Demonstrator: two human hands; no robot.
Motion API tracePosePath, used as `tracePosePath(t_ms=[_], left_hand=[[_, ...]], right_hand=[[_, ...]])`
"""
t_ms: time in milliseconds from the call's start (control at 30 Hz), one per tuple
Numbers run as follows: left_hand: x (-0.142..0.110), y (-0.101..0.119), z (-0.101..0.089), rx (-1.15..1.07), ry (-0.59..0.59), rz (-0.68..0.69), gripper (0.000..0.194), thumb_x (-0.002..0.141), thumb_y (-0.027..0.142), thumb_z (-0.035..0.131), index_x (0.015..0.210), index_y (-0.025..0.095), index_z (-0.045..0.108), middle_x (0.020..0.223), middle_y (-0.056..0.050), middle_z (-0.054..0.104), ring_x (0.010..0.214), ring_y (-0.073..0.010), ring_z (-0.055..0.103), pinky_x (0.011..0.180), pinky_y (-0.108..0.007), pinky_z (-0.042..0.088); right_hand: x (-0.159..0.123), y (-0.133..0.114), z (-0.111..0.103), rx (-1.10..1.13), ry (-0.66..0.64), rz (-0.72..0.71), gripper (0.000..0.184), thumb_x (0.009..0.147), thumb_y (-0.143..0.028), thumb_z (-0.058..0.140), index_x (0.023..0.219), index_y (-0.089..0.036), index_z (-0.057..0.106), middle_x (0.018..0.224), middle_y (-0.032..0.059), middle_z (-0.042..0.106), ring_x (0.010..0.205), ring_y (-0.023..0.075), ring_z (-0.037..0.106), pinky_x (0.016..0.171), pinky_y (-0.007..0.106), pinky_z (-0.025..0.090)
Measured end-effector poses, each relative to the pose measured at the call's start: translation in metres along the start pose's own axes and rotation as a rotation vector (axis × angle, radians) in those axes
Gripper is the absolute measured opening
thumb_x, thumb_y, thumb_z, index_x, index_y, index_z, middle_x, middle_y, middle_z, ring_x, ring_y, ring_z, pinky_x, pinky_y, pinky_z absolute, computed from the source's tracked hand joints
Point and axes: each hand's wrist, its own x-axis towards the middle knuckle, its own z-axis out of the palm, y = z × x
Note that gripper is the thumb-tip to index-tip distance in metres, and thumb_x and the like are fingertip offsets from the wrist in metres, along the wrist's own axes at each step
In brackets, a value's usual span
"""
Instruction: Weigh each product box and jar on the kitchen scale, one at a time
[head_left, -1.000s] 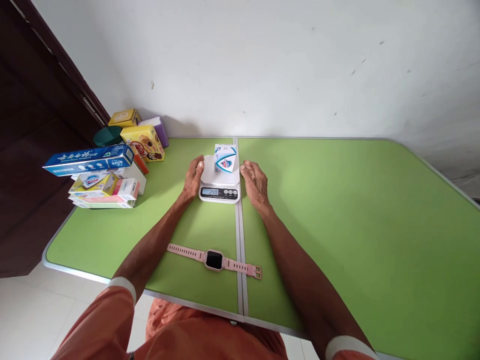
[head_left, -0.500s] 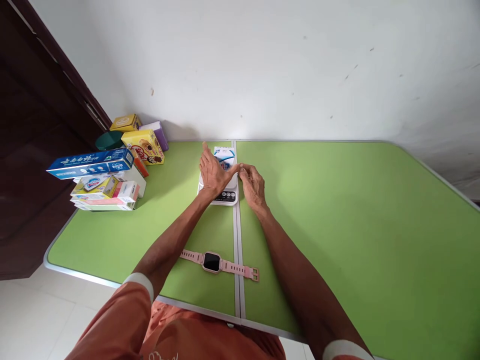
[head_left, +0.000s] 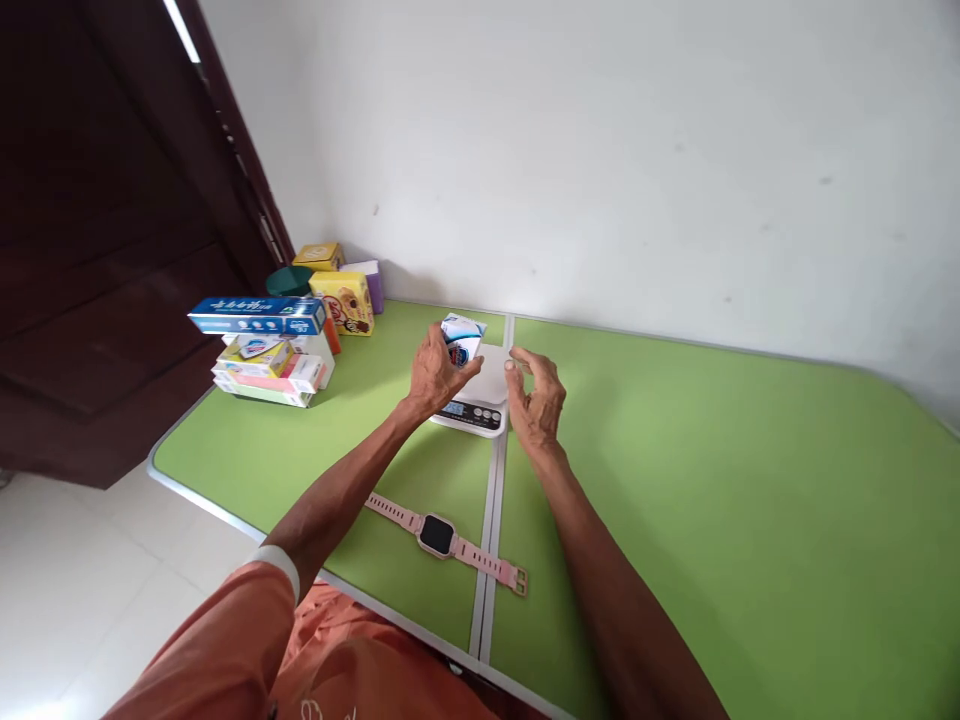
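Observation:
A small white and blue box (head_left: 463,340) is tilted above the left part of a white kitchen scale (head_left: 491,378). Around its left side are the fingers of my left hand (head_left: 436,375), closed on it. My right hand (head_left: 537,398) hovers by the scale's right edge, thumb and fingers apart, with nothing between them. The scale's display is lit, and its buttons show at the front. Nearer to me, a pink smartwatch (head_left: 436,536) lies face up with its strap stretched out across the table's seam.
At the left stand stacked boxes, a long blue box (head_left: 259,316) on top and a yellow soap box (head_left: 256,354) below. Behind them are a yellow snack box (head_left: 343,302), a green bowl (head_left: 289,281) and a purple box (head_left: 373,284). The green table (head_left: 712,480) meets a white wall.
My left hand has closed on the white and blue box and tilted it. My right hand has drawn apart from the left, its fingers opened. The view has swung left.

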Motion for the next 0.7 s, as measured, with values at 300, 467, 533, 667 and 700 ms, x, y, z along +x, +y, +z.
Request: tracePosePath(t_ms=[300, 467, 533, 667, 700], left_hand=[[-0.050, -0.013, -0.142, 0.007, 0.209, 0.091, 0.071, 0.088, 0.051, 0.083, 0.140, 0.019, 0.047, 0.109, -0.011, 0.072, 0.092, -0.0268, 0.072, 0.081, -0.039, 0.060], [-0.057, -0.043, -0.244, 0.177, 0.285, 0.114, 0.066, 0.089, 0.045, 0.083, 0.139, 0.017, 0.050, 0.117, -0.012, 0.069, 0.104, -0.0285, 0.070, 0.094, -0.041, 0.058], [-0.052, -0.054, -0.279, 0.317, 0.177, 0.099, 0.061, 0.089, 0.041, 0.081, 0.138, 0.018, 0.053, 0.121, -0.012, 0.070, 0.112, -0.0306, 0.069, 0.102, -0.043, 0.055], [-0.038, -0.069, -0.323, 0.559, -0.106, 0.074, 0.062, 0.090, 0.032, 0.072, 0.148, 0.020, 0.054, 0.140, -0.014, 0.067, 0.132, -0.0352, 0.063, 0.117, -0.049, 0.048], [-0.034, -0.073, -0.327, 0.600, -0.177, 0.064, 0.065, 0.089, 0.029, 0.070, 0.152, 0.020, 0.053, 0.145, -0.015, 0.065, 0.137, -0.0363, 0.060, 0.120, -0.050, 0.046]], right_hand=[[-0.012, -0.079, 0.036, 0.156, -0.269, -0.226, 0.044, 0.108, -0.059, 0.060, 0.123, -0.021, 0.077, 0.122, 0.0160, 0.083, 0.098, 0.0306, 0.081, 0.087, 0.048, 0.068], [-0.024, -0.100, 0.056, 0.219, -0.445, -0.271, 0.037, 0.109, -0.053, 0.059, 0.120, -0.022, 0.075, 0.115, 0.0137, 0.082, 0.099, 0.0283, 0.081, 0.081, 0.042, 0.070], [-0.027, -0.110, 0.067, 0.236, -0.481, -0.299, 0.035, 0.110, -0.051, 0.059, 0.121, -0.021, 0.074, 0.112, 0.0131, 0.082, 0.096, 0.0270, 0.081, 0.078, 0.039, 0.070], [-0.034, -0.121, 0.088, 0.267, -0.536, -0.340, 0.033, 0.111, -0.048, 0.055, 0.121, -0.021, 0.072, 0.109, 0.0130, 0.081, 0.092, 0.0247, 0.080, 0.073, 0.036, 0.070], [-0.036, -0.121, 0.092, 0.268, -0.551, -0.346, 0.033, 0.112, -0.047, 0.055, 0.121, -0.021, 0.072, 0.109, 0.0129, 0.080, 0.091, 0.0245, 0.080, 0.072, 0.035, 0.070]])
